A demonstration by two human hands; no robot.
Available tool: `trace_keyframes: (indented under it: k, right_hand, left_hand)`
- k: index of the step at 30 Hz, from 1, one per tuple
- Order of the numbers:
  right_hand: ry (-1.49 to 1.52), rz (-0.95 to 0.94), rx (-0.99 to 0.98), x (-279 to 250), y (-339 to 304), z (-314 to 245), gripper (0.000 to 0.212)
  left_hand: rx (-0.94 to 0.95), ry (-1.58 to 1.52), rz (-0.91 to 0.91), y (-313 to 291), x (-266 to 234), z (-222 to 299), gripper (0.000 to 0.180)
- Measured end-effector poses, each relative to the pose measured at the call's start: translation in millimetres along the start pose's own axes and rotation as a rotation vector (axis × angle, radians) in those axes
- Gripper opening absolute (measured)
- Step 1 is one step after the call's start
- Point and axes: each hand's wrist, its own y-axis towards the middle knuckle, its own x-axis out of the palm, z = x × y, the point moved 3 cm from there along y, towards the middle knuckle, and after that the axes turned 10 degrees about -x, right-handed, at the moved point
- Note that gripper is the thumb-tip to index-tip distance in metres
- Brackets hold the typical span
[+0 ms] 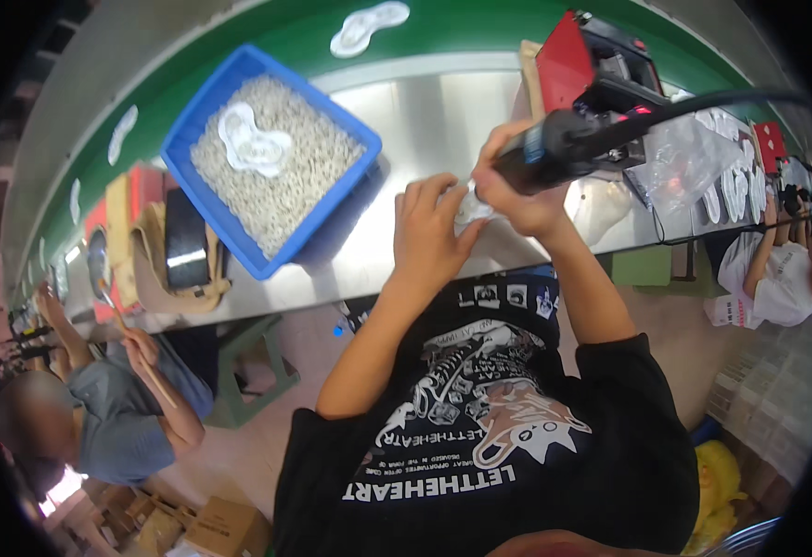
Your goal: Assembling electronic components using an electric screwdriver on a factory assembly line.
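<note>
My left hand grips a small white plastic part against the bright metal table, its fingers bent around the part's left side. Wrapped in my right hand is a black corded electric screwdriver, leaning over the same part; its tip is hidden by my fingers. Left of my hands stands a blue tray, filled with small pale ring-like pieces. On top of these lies a white figure-eight-shaped plastic piece.
A green conveyor belt carries more white pieces along the far side. At right stand a red-and-black device, a clear plastic bag and several white pieces. A thick black cable crosses there. Co-workers sit on both sides.
</note>
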Motion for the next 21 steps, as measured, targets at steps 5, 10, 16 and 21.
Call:
trace_keyframes:
  k: [5,10,16,21]
  right_hand:
    - [-0.046,-0.015,0.033,-16,-2,-15,0.030]
    - [0.064,0.271,-0.278,-76,3,-62,0.036]
    - [-0.199,0.441,-0.342,-149,27,-105,0.034]
    - [-0.217,0.492,-0.367,-165,47,-97,0.025]
  left_hand:
    - [-0.014,0.198,-0.120,6,-3,21,0.044]
    - [0.053,0.412,-0.389,36,-13,42,0.046]
    - [0.042,0.421,-0.186,182,-50,0,0.048]
    - [-0.346,0.893,-0.131,299,-62,-162,0.047]
